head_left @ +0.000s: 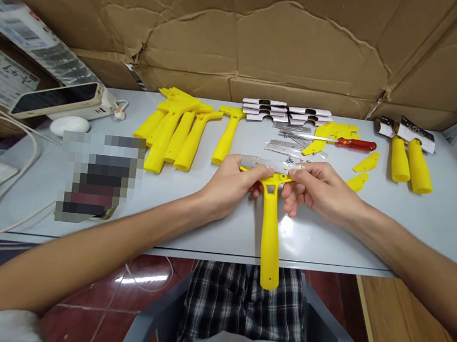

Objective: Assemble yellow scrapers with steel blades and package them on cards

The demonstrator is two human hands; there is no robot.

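Between my hands is a yellow plastic scraper handle (271, 235), its grip hanging down past the table's front edge and its wide head toward the back. A thin silvery metal blade (254, 162) lies along that head. My left hand (233, 182) pinches the left end of the head and blade, thumb on top. At the other end, my right hand (322, 189) closes thumb and forefinger on the head and blade, its other fingers curled below. Just behind are loose metal blades (282, 147) and small screws (289, 160). My fingers hide part of the head.
More yellow scraper handles (162, 137) are piled at left. A red-handled screwdriver (356, 144) rests beside yellow plastic pieces (366, 162). Stacked cards (265, 109) stand near the cardboard (266, 44). Carded scrapers (419, 166) lie right; a phone (56, 99) and cables are left.
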